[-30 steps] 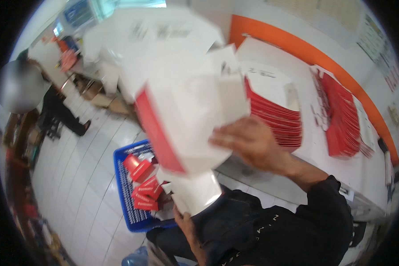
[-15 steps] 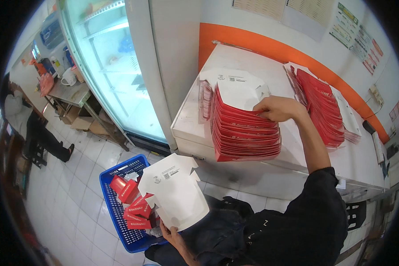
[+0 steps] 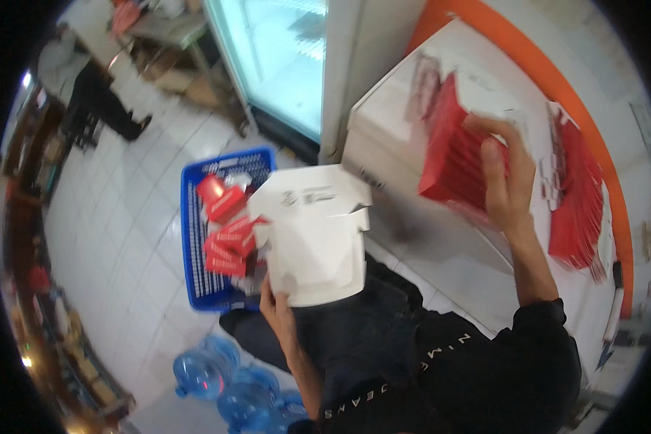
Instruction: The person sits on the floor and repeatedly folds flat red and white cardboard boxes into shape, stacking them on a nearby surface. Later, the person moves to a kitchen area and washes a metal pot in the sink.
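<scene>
My left hand [image 3: 276, 307] grips the lower edge of a flat white carton blank [image 3: 318, 242], with its notched flaps spread out and its pale inner face up. The blank lies over my lap, beside a blue plastic basket [image 3: 192, 267] of folded red boxes [image 3: 226, 249]. My right hand [image 3: 510, 173] is beside a stack of red carton blanks [image 3: 445, 159] on a white chest-like unit [image 3: 390, 137]. Its fingers are curved and apart, slightly smeared by motion, with nothing seen between them. Part of the stack hides behind that hand.
A second red stack [image 3: 575, 195] stands farther right on the white top. Behind the basket is a lit glass-door fridge [image 3: 282, 65]. Large blue water bottles [image 3: 246, 398] sit on the floor at lower left. Another person [image 3: 87, 83] is at far left.
The view has swung, so the basket and stacks appear shifted. My right hand has let go of the stack's near corner and its fingers have parted. My left hand still holds the white blank.
</scene>
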{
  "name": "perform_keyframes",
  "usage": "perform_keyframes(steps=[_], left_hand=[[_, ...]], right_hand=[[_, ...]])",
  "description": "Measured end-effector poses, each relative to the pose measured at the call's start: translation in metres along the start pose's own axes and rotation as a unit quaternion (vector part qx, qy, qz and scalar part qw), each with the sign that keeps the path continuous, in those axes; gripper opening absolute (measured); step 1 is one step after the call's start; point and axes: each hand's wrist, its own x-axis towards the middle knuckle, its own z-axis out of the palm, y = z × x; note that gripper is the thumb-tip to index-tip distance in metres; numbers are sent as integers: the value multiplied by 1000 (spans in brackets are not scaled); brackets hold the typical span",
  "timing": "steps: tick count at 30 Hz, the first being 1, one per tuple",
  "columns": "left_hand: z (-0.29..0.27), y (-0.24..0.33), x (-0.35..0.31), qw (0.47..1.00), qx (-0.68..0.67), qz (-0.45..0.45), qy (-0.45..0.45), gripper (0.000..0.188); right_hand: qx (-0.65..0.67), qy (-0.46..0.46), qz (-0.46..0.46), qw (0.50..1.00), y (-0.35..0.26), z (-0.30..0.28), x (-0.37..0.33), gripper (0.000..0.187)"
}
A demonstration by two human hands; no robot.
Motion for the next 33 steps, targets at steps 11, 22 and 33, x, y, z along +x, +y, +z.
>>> perform_keyframes(steps=[11, 22, 33], left_hand=[[-9, 6, -18, 993, 35, -106, -24, 52], [54, 161, 11, 961, -163, 199, 97, 69], [204, 179, 23, 825, 124, 482, -269, 100]], right_hand=[[16, -442, -110, 890, -2, 228, -122, 40], [-33, -189, -278, 941, -76, 70, -20, 31], [-173, -121, 213, 954, 56, -72, 11, 21]])
